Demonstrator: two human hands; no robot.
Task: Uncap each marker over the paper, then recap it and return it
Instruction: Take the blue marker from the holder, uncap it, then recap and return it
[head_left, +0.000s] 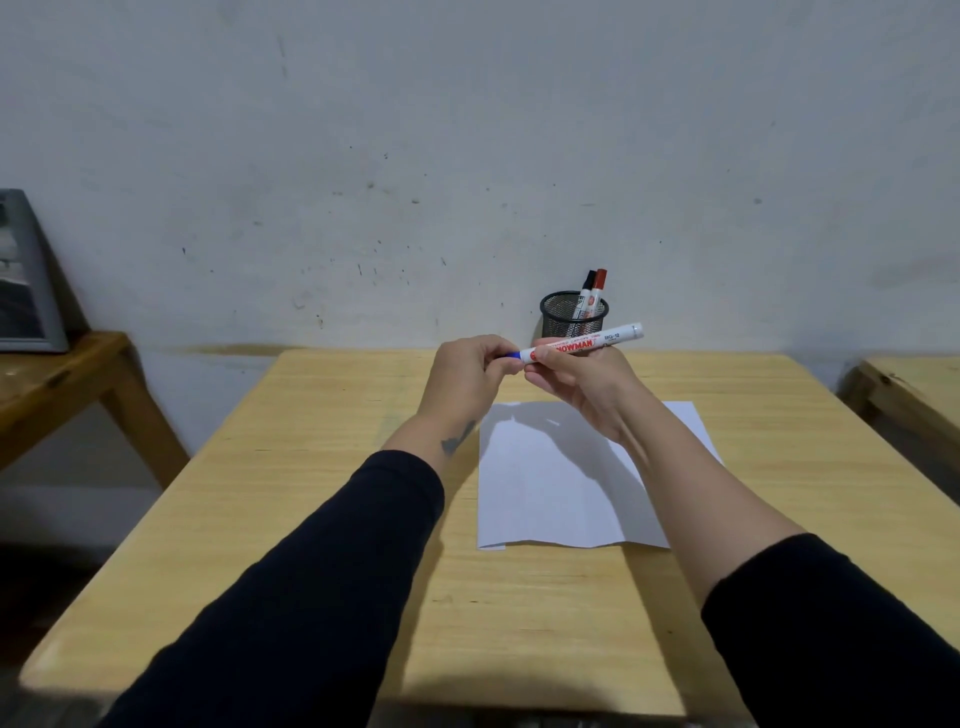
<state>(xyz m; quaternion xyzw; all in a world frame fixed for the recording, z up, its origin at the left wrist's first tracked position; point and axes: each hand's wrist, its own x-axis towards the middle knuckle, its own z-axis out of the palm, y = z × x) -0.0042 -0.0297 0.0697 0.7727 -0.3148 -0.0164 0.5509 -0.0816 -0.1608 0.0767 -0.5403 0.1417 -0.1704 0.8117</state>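
A white marker (608, 340) with red lettering is held level above the far end of the white paper (561, 483). My right hand (576, 379) grips its barrel. My left hand (470, 376) pinches the blue cap (511, 355) at the marker's left end; most of the cap is hidden by the fingers, and I cannot tell whether it is seated or partly off. A black mesh pen cup (563, 322) stands at the table's far edge, behind my hands. In it are a black-capped marker (588, 283) and a red-capped marker (601, 280).
The paper lies on a light wooden table (311, 493) set against a grey-white wall. A second wooden table (47, 384) with a grey framed object (21, 280) stands at the left. Another wooden surface (914, 384) shows at the right edge.
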